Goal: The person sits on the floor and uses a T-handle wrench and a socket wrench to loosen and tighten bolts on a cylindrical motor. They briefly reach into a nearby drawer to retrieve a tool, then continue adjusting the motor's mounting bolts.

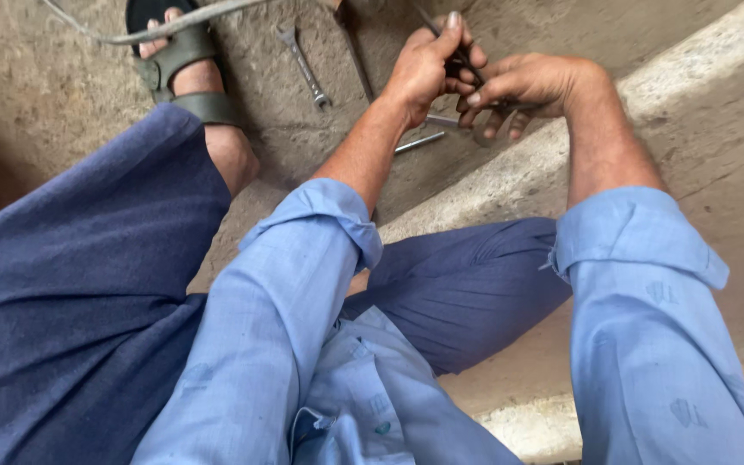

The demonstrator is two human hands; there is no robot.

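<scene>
Both hands meet over a concrete floor (62, 77), close together and touching at the fingers. The left hand (428, 65) is closed around a thin dark tool (467, 60), a slim rod or handle that runs up between thumb and fingers and sticks out past the thumb; what kind of tool it is cannot be told. The right hand (518, 86) is curled shut around a small metal part (491, 129), of which only a greyish rounded edge shows below the fingers. The tool's tip seems to meet that part inside the right hand's grip, but the contact itself is hidden by the fingers. Judging from this, the work on the part is under way and not finished: tool and part are both held tight and pressed together, and nothing has been set down as done. Just beneath the hands a short metal rod (419, 142) lies on the floor, and a spanner (303, 65) lies well apart to the left, untouched. Farther left a foot in a green sandal (184, 73) rests on the floor, with a pale cable (157, 30) running across above it. A raised concrete ledge (691, 103) runs under the right forearm.
</scene>
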